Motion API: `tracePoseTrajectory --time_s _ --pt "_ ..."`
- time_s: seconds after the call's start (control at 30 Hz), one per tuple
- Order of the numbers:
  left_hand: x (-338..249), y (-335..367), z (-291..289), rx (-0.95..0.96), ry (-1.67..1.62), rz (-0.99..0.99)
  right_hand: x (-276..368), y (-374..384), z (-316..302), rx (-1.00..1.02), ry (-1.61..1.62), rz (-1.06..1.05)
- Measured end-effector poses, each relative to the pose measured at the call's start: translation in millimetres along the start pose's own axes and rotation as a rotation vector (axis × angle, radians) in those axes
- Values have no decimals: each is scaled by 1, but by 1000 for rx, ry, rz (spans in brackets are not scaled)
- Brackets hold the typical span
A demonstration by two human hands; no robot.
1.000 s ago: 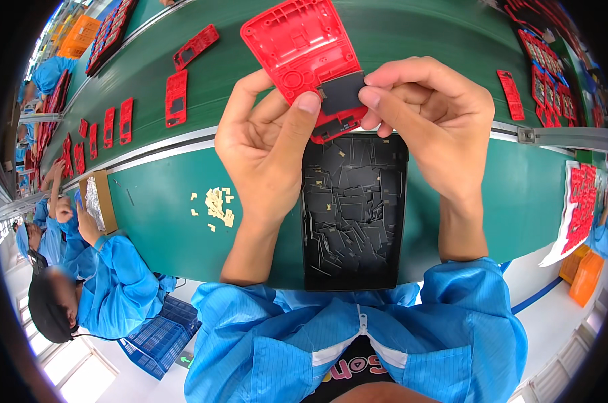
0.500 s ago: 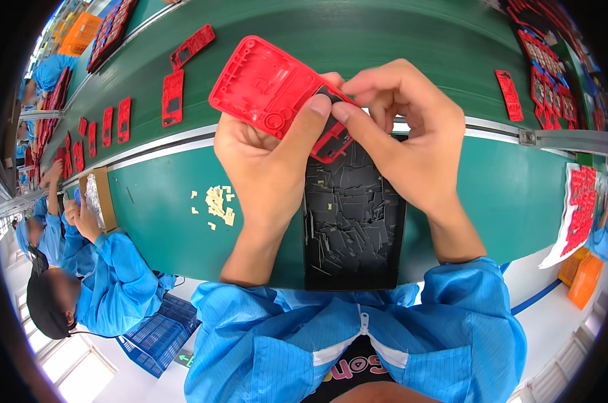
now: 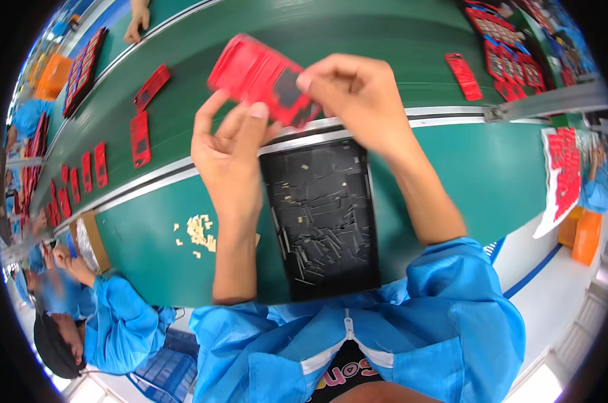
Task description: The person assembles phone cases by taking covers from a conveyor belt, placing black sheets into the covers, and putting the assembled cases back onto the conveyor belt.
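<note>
A red plastic casing (image 3: 249,72), blurred by motion, is held tilted over the green conveyor belt, with a dark patch at its right end. My left hand (image 3: 231,151) grips its lower edge between thumb and fingers. At its right end, my right hand (image 3: 361,94) pinches the edge by the dark patch; whether a small piece is also between those fingertips, I cannot tell. Below my hands stands a black tray (image 3: 371,225) holding many thin dark strips and a few cream bits. Small cream-coloured pieces (image 3: 198,232) lie in a loose pile left of the tray.
Red casings (image 3: 140,138) lie along the belt (image 3: 358,33) on the left, and another casing (image 3: 463,75) on the right. A metal rail (image 3: 445,115) separates belt and green table (image 3: 452,174). A co-worker in blue (image 3: 126,322) sits at left beside a cardboard box (image 3: 92,242).
Both hands moved up and left with the casing, away from over the tray. The left thumb slid from the dark part to the lower edge. The whole view shifted slightly.
</note>
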State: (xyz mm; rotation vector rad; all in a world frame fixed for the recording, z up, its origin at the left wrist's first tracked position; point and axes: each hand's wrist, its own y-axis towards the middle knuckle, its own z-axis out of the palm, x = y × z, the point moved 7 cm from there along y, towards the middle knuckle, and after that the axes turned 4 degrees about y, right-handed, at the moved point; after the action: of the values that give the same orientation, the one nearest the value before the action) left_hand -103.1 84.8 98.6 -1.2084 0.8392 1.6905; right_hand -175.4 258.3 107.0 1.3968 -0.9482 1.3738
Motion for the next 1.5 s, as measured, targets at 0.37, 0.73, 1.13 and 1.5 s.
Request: tracePoseTrajectory --time_s 0.37,0.73,1.13,1.5 --pt "58 0 15 391 392 -197 -63 40 -140 -309 -538 -65" --pt "38 -2 21 302 590 100 -42 -11 -244 -413 -1178 -232" --pt "8 -19 2 290 160 -176 76 -78 0 203 -855 -859" --pt "-1 -42 -23 229 -3 -133 -39 -83 65 799 -1303 -323"
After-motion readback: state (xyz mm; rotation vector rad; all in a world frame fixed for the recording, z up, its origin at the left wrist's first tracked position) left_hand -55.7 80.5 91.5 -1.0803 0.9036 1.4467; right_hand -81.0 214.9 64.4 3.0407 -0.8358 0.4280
